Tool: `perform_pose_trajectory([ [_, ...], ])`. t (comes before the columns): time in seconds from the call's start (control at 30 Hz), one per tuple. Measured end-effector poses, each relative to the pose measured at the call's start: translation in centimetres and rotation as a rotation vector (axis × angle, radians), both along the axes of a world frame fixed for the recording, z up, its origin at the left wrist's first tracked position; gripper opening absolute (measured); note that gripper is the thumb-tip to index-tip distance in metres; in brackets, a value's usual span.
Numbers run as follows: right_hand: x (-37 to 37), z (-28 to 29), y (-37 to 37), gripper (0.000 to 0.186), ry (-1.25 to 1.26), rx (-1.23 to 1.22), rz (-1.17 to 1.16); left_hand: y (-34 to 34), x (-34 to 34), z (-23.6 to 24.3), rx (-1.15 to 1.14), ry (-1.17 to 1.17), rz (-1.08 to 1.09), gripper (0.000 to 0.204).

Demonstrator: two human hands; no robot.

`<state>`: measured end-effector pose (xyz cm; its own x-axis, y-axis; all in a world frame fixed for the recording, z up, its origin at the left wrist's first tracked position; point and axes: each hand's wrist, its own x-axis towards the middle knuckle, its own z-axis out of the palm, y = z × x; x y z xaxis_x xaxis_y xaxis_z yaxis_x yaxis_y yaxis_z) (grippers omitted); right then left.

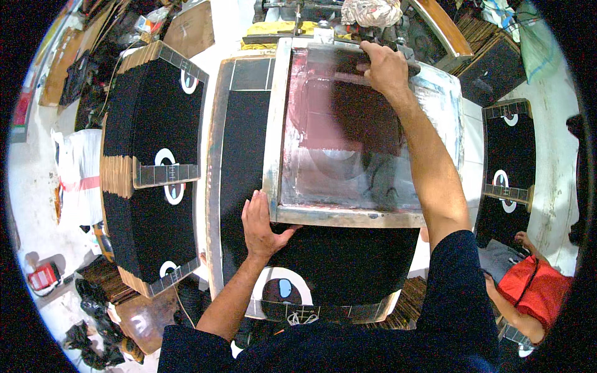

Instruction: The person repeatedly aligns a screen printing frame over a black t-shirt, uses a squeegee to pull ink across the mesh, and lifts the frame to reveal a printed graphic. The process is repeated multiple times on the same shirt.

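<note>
A printing screen in a worn wooden frame [348, 217] lies over a black board [336, 255] on the bench in front of me. Its translucent mesh carries a dark reddish smear. At the frame's near left corner rests my left hand [261, 233], fingers stretched along the left rail and thumb along the near edge. My right hand [387, 69] reaches to the far end of the screen. Its fingers are closed around a dark bar, apparently a squeegee [411, 69], partly hidden by the hand. A white ring with a blue spot [285, 288] shows on the board's near part.
Stacked black boards with white ring prints [149, 124] stand at left; more boards [509, 149] lie at right. A person in a red top [528, 289] works at lower right. Beyond the screen are a crumpled cloth [372, 12] and a yellow sheet [267, 28].
</note>
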<state>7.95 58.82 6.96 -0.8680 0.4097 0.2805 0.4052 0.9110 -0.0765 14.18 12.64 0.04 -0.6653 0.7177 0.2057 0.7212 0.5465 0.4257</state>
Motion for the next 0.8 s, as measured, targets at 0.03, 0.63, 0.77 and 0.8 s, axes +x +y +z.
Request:
perform_pose_trajectory([
  [0.03, -0.1, -0.6, -0.2, 0.046, 0.034, 0.044, -0.007, 0.0, 0.0, 0.0, -0.002, 0.001, 0.004, 0.118],
  [0.63, 2.4, -1.6, -2.7, 0.042, 0.044, 0.050, -0.039, -0.2, 0.0, -0.6, -0.013, 0.000, -0.004, 0.116],
  [0.77, 0.5, -3.3, -1.0, 0.043, 0.020, 0.117, -0.062, -0.3, 0.0, -0.8, -0.029, -0.031, -0.002, 0.115],
  [0.8, 1.4, -3.6, -1.8, 0.043, 0.028, 0.113, -0.069, -0.3, 0.0, -0.8, -0.011, 0.008, -0.017, 0.115],
])
